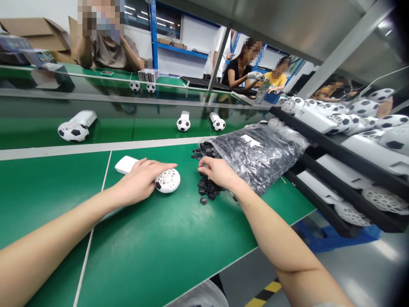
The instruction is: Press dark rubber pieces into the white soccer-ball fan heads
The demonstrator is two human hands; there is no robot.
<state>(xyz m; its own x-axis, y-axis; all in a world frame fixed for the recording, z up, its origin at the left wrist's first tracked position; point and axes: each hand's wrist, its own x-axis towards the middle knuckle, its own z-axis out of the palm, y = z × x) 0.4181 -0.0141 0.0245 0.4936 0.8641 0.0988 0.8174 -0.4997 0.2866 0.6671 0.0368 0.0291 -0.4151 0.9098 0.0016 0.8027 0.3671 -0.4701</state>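
My left hand lies over the neck of a white soccer-ball fan, fingers closed round it. The fan's round head has a lattice grille and black patches, and its white handle sticks out behind the hand on the green table. At the small black pentagon pieces, my right hand has thumb and forefinger pinched together. Whatever sits between those fingertips is too small to make out. The loose pieces spill from the mouth of a clear plastic bag, partly hidden by my right hand.
Black racks full of white fan parts stand at the right. Three assembled fans, one of them here, lie on the green conveyor beyond a pale rail. Several people sit or stand across the line. A metal shelf hangs overhead.
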